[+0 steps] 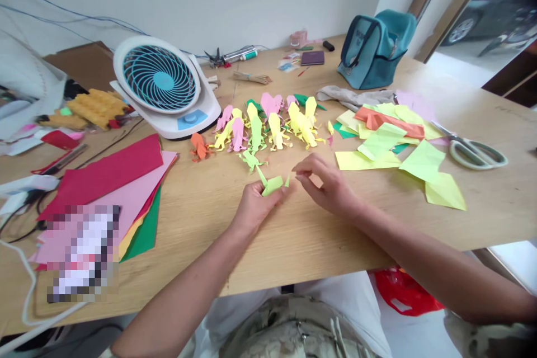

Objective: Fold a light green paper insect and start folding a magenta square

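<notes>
My left hand (pixel 257 204) is closed around a light green folded paper figure (pixel 273 185), its pointed ends sticking up past the thumb and fingers. Just to the right, my right hand (pixel 329 185) hovers with thumb and forefinger curled nearly tip to tip. Nothing shows between those fingertips, and a small gap parts them from the paper. Beyond both hands stand several folded paper frogs in yellow, pink and green, among them a yellow frog (pixel 277 131). A small light green frog (pixel 250 160) lies closest to my left hand, and an orange frog (pixel 199 146) sits at the group's left end.
A white fan (pixel 203 112) stands behind on the left, near stacked coloured paper sheets (pixel 109 173). On the right lie loose paper pieces (pixel 369 160) and scissors (pixel 478 154). A teal bag (pixel 369 56) stands at the back right. Cables run along the left side.
</notes>
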Action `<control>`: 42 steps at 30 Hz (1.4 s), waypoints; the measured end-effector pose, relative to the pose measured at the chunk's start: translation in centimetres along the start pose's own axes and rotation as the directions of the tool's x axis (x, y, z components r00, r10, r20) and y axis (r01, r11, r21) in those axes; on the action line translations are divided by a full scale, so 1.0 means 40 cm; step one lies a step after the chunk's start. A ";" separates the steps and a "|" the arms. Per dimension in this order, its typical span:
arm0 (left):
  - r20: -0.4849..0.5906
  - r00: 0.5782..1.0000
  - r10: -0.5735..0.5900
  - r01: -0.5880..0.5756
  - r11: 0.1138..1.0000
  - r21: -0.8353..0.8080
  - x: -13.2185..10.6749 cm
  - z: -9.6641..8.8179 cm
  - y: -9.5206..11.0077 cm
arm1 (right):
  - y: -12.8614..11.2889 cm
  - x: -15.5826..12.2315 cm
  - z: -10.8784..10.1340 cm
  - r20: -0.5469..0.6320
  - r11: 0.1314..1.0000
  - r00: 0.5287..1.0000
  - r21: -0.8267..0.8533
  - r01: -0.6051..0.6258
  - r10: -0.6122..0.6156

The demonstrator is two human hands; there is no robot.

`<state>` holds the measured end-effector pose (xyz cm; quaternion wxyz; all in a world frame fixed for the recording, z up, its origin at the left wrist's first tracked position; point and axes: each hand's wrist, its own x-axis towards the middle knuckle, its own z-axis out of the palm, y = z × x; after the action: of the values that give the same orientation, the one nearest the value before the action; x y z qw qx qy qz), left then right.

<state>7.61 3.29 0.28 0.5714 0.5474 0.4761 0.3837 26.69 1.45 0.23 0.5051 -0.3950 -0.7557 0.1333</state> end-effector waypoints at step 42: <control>0.044 0.970 0.240 -0.243 0.966 0.091 -0.017 0.001 0.012 | -0.028 0.013 -0.003 0.087 0.996 0.993 -0.044 0.082 -0.078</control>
<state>7.51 2.70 0.85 0.5012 0.6342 0.4145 0.4181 26.18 1.07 1.31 0.4676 -0.3703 -0.7948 0.1117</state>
